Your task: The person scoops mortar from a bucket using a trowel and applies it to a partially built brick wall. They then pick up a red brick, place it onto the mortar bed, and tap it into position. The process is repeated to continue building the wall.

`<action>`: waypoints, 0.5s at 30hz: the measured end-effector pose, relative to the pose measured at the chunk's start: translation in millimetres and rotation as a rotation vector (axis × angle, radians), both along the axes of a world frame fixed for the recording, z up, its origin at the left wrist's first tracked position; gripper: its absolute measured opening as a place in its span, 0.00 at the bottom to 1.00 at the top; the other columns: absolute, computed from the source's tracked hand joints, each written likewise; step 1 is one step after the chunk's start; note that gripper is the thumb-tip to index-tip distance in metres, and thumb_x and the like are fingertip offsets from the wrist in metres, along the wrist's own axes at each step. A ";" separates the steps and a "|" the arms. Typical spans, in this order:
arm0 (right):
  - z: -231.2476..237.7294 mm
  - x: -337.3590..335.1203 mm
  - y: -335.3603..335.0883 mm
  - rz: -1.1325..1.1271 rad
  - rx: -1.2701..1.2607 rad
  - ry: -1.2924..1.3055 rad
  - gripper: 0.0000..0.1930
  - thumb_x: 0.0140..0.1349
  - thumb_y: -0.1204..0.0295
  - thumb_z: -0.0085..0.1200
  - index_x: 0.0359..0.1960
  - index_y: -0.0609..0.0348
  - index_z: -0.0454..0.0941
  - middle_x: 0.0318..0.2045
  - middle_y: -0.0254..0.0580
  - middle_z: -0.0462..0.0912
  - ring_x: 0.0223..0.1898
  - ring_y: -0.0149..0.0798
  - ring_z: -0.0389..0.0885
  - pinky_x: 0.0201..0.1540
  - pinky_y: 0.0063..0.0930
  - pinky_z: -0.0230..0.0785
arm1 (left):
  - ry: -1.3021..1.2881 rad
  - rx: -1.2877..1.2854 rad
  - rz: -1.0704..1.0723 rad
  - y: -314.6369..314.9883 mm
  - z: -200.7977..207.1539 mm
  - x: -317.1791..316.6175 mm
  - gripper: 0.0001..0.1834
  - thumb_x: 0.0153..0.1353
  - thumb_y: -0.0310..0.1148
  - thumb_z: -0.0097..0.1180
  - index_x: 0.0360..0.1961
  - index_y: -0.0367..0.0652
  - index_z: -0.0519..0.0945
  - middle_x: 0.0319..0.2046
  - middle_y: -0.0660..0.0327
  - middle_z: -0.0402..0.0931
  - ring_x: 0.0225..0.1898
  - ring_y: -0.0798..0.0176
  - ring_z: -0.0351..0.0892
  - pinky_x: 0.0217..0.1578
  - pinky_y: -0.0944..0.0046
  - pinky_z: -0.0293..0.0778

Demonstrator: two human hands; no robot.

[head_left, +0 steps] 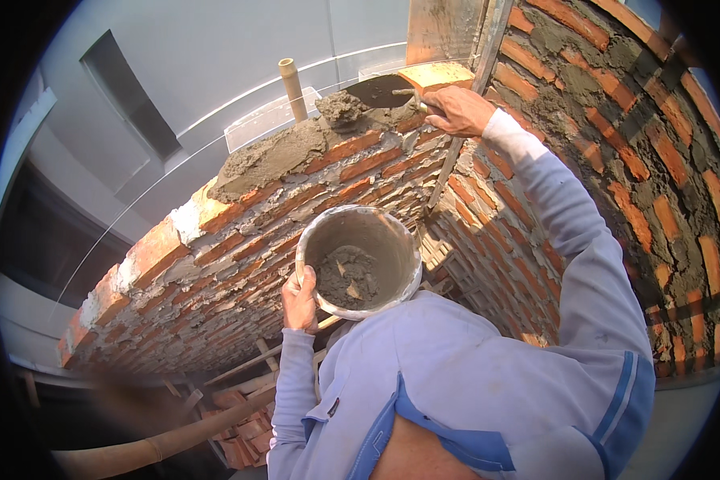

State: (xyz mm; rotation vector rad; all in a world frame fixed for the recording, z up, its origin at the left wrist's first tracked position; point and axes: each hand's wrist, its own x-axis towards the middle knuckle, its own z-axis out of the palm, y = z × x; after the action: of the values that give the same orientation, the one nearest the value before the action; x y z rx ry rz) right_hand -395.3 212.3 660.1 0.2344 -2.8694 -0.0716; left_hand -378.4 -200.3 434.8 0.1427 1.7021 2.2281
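Observation:
My left hand [300, 302] grips the rim of a round bucket [406, 268], its fingers wrapped over the edge. Grey wet mortar [346, 274] lies in the bottom of the bucket, which is held against my front. At the far end of the wall, my right hand [458, 110] is closed round the handle of a trowel [378, 91]. The trowel's dark blade is over the wall's top, beside a heap of mortar [342, 107]. An orange brick [437, 75] sits just beyond the trowel, near the corner. More mortar is spread along the brick wall [360, 168].
A taut string [108, 228] runs along the wall's outer side. A bamboo pole [293, 90] stands behind the wall. At right rises a taller brick wall [608, 128], with a wooden board [440, 32] at the corner. Below lie a bamboo rail [160, 444] and stacked bricks [244, 440].

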 end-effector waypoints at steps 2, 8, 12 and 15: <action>-19.8 0.4 0.2 -0.132 0.093 0.091 0.15 0.65 0.61 0.52 0.39 0.62 0.70 0.34 0.55 0.80 0.39 0.58 0.81 0.42 0.51 0.73 | -0.010 0.007 0.023 3.0 -3.0 -0.9 0.15 0.71 0.43 0.55 0.26 0.51 0.72 0.19 0.78 0.58 0.20 0.79 0.51 0.21 0.72 0.49; -48.5 34.7 -23.3 -0.197 -0.124 0.088 0.16 0.68 0.59 0.48 0.40 0.62 0.69 0.31 0.57 0.80 0.35 0.59 0.81 0.38 0.53 0.72 | -0.013 0.015 0.031 -5.3 -23.4 -18.7 0.15 0.70 0.43 0.55 0.26 0.51 0.73 0.19 0.77 0.61 0.19 0.80 0.56 0.20 0.73 0.53; -111.3 50.9 -49.1 -0.040 -0.274 0.123 0.14 0.70 0.58 0.45 0.40 0.57 0.67 0.30 0.55 0.80 0.33 0.60 0.80 0.35 0.54 0.70 | -0.031 0.034 -0.046 5.5 -18.8 -30.0 0.15 0.69 0.44 0.56 0.28 0.48 0.74 0.20 0.77 0.64 0.20 0.80 0.59 0.21 0.74 0.56; -156.1 32.4 -41.6 -0.083 -0.274 0.120 0.13 0.70 0.58 0.45 0.41 0.56 0.67 0.32 0.54 0.80 0.33 0.60 0.80 0.35 0.54 0.70 | -0.073 0.036 -0.182 5.0 -20.4 -43.5 0.11 0.71 0.39 0.53 0.44 0.42 0.78 0.36 0.67 0.80 0.35 0.73 0.77 0.37 0.68 0.75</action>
State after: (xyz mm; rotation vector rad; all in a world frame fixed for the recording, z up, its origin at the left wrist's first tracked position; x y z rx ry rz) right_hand -362.9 170.7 503.9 0.0546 -2.7286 0.2809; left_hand -421.9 -195.3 414.4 0.2138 1.5460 2.1051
